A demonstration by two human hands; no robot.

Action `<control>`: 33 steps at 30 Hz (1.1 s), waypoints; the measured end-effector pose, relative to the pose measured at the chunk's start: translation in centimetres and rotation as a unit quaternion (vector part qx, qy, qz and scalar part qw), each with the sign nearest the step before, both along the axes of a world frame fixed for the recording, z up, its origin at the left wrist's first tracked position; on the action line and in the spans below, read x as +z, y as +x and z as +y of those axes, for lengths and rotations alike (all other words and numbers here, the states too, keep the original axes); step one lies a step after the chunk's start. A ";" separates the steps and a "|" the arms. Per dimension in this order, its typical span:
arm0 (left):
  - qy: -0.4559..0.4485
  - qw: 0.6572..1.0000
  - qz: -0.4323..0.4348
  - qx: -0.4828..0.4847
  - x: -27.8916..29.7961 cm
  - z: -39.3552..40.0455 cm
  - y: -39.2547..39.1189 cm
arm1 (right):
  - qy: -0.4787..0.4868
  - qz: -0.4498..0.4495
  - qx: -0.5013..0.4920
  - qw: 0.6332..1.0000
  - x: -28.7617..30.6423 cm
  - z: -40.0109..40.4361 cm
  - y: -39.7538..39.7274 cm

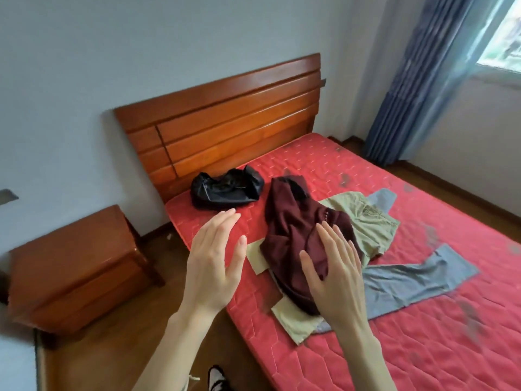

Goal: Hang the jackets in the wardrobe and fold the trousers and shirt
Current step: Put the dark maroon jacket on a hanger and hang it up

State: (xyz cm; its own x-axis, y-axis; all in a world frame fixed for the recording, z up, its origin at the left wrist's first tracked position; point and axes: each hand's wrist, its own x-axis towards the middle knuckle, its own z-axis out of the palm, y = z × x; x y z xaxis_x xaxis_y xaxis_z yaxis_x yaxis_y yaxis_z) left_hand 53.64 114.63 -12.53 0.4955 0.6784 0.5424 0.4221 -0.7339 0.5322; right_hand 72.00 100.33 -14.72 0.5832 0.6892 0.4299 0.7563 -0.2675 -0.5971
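Both hands hover over the near-left corner of the bed (423, 348), palms facing each other, fingers straight, holding nothing; each grip is open. Left hand (214, 258) hangs above bare mattress near the edge; right hand (332, 272) is in front of the maroon jacket (296, 238), and whether it touches the cloth cannot be told. That spread, flat-fingered pose looks like a reach to gather the jacket, the top garment of the heap, so it probably has to come off first for hanging.

It lies crumpled, its long axis running from far, where the dark collar points toward the headboard (225, 122), down to the near bed edge. Under it the green shirt (372, 227) spreads to the right, with pale corners poking out left and near. Grey trousers (408, 280) lie flat beneath, legs stretched rightward. A black jacket (225, 190) sits bunched apart, close to the headboard. No wardrobe is in view.
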 end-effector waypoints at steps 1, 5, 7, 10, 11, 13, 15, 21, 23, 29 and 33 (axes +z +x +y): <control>-0.004 1.000 0.003 -0.015 -0.8 0.8 0.9 | -0.004 0.004 -0.012 1.000 -0.6 0.2 0.6; -0.031 0.997 0.026 -0.070 -3.6 4.6 4.9 | -0.024 0.025 -0.070 0.997 -2.9 1.6 3.1; -0.048 0.993 0.040 -0.095 -4.9 6.9 6.7 | -0.033 0.039 -0.101 0.994 -4.1 2.6 4.1; -0.067 0.988 0.051 -0.131 -7.0 11.1 9.4 | -0.056 0.048 -0.143 0.987 -5.8 4.6 5.7; -0.074 0.986 0.057 -0.140 -7.9 12.5 10.2 | -0.067 0.048 -0.153 0.985 -6.5 5.3 6.2; -0.087 0.981 0.073 -0.154 -9.6 15.0 11.8 | -0.089 0.051 -0.173 0.980 -7.8 6.7 7.2; -0.098 0.976 0.092 -0.172 -11.8 16.9 13.2 | -0.109 0.056 -0.189 0.974 -9.4 8.0 8.1; -0.112 0.951 0.161 -0.238 -21.1 20.8 18.6 | -0.186 0.085 -0.200 0.958 -17.3 10.9 11.1; -0.125 0.941 0.184 -0.254 -25.2 21.2 20.3 | -0.223 0.108 -0.198 0.948 -21.1 11.2 12.2; -0.150 0.920 0.221 -0.285 -38.7 20.5 25.5 | -0.293 0.153 -0.196 0.923 -34.5 11.2 15.0; -0.142 0.909 0.254 -0.298 -46.1 19.1 28.9 | -0.348 0.171 -0.170 0.906 -42.6 11.9 17.1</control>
State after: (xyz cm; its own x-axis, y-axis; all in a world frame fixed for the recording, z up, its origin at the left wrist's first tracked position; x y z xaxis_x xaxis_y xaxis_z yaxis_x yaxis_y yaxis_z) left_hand 82.56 133.72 -58.60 0.9586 0.2845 -0.0135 0.2387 -0.7766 0.5830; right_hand 89.05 112.18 -57.35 0.8296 0.4793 -0.2865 0.3616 -0.8521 -0.3784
